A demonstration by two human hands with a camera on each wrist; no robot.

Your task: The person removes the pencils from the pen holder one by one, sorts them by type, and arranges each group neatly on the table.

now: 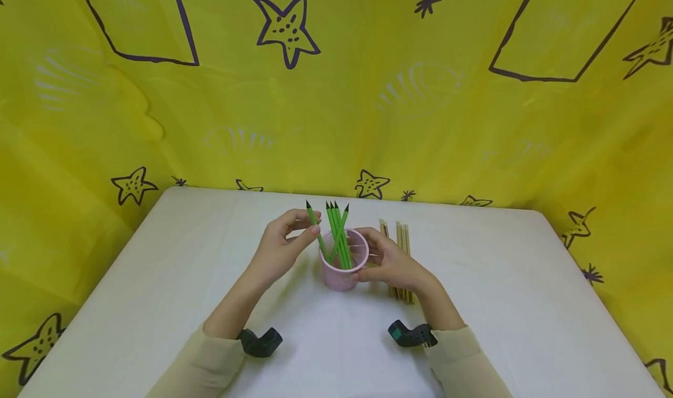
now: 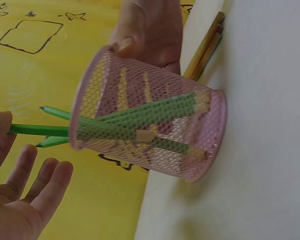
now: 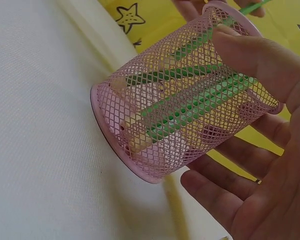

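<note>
A pink mesh pencil cup (image 1: 339, 281) holds several green pencils (image 3: 190, 110) with dark tips pointing up. The right hand (image 1: 391, 262) grips the cup from its right side, thumb near the rim in the right wrist view and fingers behind the mesh. Between thumb and fingertips, the left hand (image 1: 281, 243) pinches one green pencil (image 2: 40, 130) near its upper end. That pencil's lower end reaches inside the cup, its end partly veiled by the mesh. The left hand's other fingers (image 2: 52, 185) stand away from the pencil.
Gold-coloured sticks (image 1: 403, 240) lie side by side in two small groups on the white table (image 1: 158, 304), right of the cup and partly behind the right hand. A yellow patterned cloth (image 1: 336, 111) hangs beyond the table's back edge. Each wrist wears a dark device (image 1: 261, 342).
</note>
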